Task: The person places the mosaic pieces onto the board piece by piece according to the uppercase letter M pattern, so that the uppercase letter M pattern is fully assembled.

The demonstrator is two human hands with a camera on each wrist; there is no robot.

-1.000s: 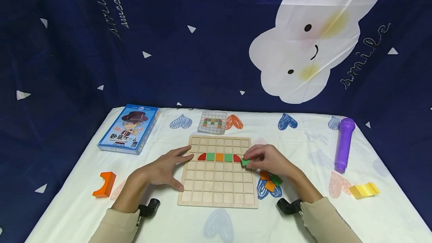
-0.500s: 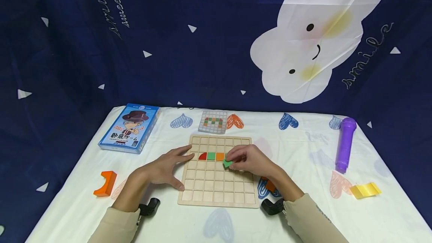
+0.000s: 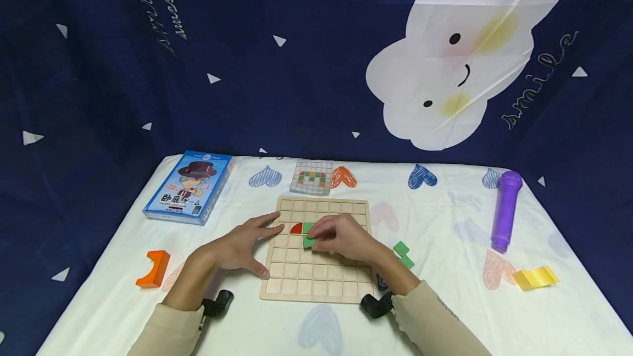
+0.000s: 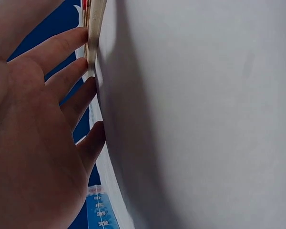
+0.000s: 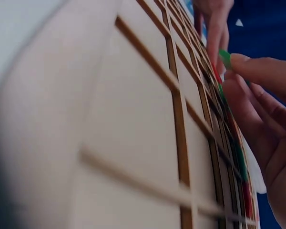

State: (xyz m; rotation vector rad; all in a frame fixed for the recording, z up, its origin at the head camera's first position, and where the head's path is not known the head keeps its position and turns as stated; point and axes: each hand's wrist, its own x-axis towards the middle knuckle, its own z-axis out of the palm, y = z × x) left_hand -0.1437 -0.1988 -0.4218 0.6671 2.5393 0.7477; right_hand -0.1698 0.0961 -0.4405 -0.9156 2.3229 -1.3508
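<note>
A wooden grid board (image 3: 316,288) lies in front of me in the head view. My left hand (image 3: 238,246) has its fingers spread, with the tips touching the board's left edge. Between thumb and fingers my right hand (image 3: 346,239) pinches a green square tile (image 3: 308,243) over the board; this green tile (image 5: 225,58) also shows in the right wrist view. Just behind it in the grid sit a red quarter-round tile (image 3: 296,228) and another green tile (image 3: 307,227). The rest of that row is hidden by my right hand.
Behind the board lies a small pattern card (image 3: 311,179). Loose green tiles (image 3: 401,248) lie right of the board, partly behind my forearm. A blue game box (image 3: 189,187), an orange block (image 3: 154,269), a purple microphone-shaped toy (image 3: 506,210) and a yellow piece (image 3: 536,278) surround it.
My right hand has carried the green tile leftward across the board, from its right edge to below the row's left part. The left hand has stayed in place.
</note>
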